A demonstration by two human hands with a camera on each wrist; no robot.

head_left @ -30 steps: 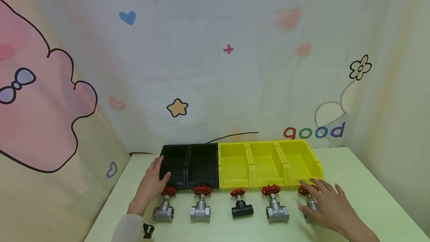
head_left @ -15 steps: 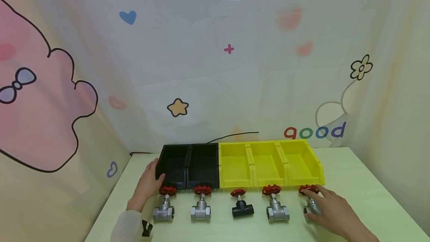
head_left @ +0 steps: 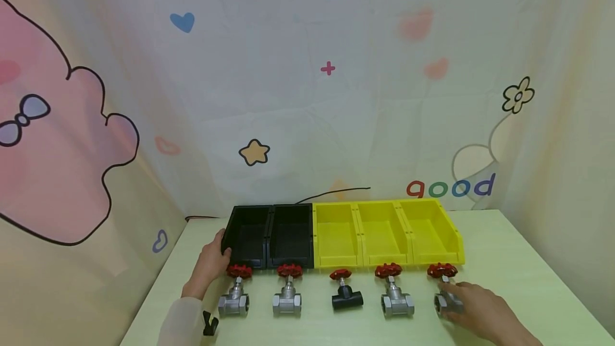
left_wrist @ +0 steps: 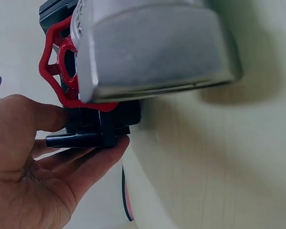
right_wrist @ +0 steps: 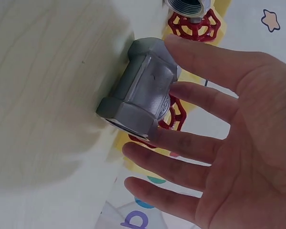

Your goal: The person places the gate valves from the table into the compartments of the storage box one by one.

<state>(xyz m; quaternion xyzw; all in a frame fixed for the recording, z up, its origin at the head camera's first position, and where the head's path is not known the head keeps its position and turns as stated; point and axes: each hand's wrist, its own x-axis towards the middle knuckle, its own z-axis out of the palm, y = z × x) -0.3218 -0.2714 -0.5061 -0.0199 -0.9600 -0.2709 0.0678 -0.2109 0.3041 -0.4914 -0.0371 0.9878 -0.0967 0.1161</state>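
Observation:
At the left end of the bin row, my left hand [head_left: 207,265] grips the side wall of the outer black bin [head_left: 252,235]. Its thumb is on the inner side and the fingers lie outside, under the bin wall [left_wrist: 86,140] in the left wrist view. A metal gate valve [left_wrist: 157,50] with a red handwheel is close to that hand. My right hand [head_left: 485,306] is at the rightmost metal gate valve [head_left: 447,303]. In the right wrist view, the thumb and fairly straight fingers spread along this valve's body [right_wrist: 144,90], apparently touching it; the handwheel is partly hidden.
Yellow bins [head_left: 336,234] continue the row to the right of the black ones. In front stand two more metal valves [head_left: 287,300] [head_left: 396,303] and a black-bodied valve [head_left: 347,299], all with red handwheels. A printed curtain [head_left: 298,95] hangs behind the table [head_left: 523,276].
My left hand has moved slightly left and down, closing onto the black bin's side wall. My right hand has lowered from above the rightmost valve's handwheel to its body.

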